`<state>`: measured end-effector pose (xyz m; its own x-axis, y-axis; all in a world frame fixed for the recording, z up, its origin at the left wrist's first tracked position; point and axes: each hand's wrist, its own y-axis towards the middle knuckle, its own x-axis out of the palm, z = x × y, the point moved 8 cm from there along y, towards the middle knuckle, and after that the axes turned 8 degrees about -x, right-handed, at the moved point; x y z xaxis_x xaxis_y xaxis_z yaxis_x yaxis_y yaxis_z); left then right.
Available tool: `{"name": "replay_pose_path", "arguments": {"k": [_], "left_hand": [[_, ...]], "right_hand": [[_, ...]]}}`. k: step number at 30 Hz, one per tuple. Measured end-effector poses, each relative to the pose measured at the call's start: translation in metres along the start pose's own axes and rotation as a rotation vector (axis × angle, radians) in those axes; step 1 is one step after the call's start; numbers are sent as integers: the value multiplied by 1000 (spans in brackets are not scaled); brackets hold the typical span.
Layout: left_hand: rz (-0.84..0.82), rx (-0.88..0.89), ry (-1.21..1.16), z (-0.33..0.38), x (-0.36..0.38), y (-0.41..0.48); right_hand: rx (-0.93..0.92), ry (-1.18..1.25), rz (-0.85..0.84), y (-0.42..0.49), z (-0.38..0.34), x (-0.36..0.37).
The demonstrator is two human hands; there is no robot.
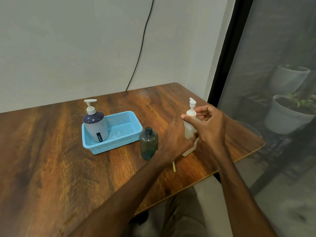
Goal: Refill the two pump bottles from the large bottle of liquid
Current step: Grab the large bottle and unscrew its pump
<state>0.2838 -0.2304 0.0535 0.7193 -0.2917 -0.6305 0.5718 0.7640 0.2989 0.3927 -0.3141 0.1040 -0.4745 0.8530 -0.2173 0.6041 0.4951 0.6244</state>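
A white pump bottle stands on the wooden table, near its right edge. My left hand grips its body from the left. My right hand has its fingers curled around the white pump collar at the top. A dark green bottle with an open neck and no cap stands just left of my left hand. A larger grey and navy pump bottle stands in the left end of a light blue basket.
A thin pale stick lies on the table under my left forearm. The table's right edge and rounded corner are close to the white bottle. A black cable hangs down the wall behind. Plant pots stand beyond the screen at right.
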Motion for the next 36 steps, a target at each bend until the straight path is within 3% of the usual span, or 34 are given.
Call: {"name": "replay_pose_path", "arguments": {"k": [5, 11, 18, 24, 30, 36], "left_hand": [[-11, 43, -13, -10, -2, 9], [17, 82, -24, -10, 1, 11], [22, 74, -27, -12, 3, 9], [1, 73, -40, -12, 3, 10], [15, 80, -40, -12, 4, 8], [7, 71, -41, -14, 5, 9]], "right_hand": [[-12, 43, -89, 4, 6, 8], [156, 301, -524, 14, 21, 5], [95, 153, -188, 7, 7, 9], [203, 342, -367, 8, 9, 4], [93, 181, -218, 7, -4, 5], [116, 196, -365, 13, 5, 7]]}}
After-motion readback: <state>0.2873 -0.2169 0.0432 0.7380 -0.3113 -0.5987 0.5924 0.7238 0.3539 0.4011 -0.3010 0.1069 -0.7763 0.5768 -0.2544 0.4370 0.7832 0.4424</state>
